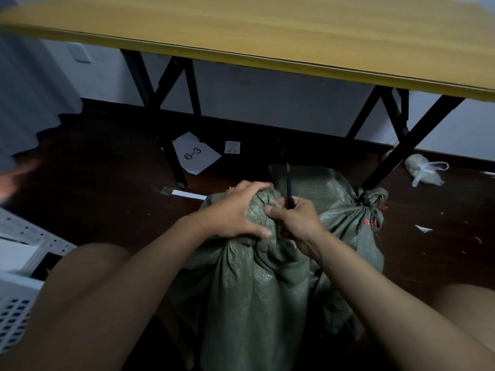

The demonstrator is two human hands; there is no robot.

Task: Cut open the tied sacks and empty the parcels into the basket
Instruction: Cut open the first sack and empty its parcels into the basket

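— What do we see of the sack (249, 290)?
— Coarse woven cloth, olive green, with a faint sheen.
— And around it?
— We note a table (267, 30) of smooth matt wood grain on black matt legs, a dark glossy floor (107, 167), matt white paper (197, 153), and a perforated white plastic basket (16, 314)

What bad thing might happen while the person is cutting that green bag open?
The left hand grips the bunched neck of the near sack right beside the dark cutting tool held in the right hand, so a slip might nick a finger. The tool might also go too deep and damage the parcels inside, which are hidden. The white basket sits off to the left, so parcels might spill on the floor when tipping.
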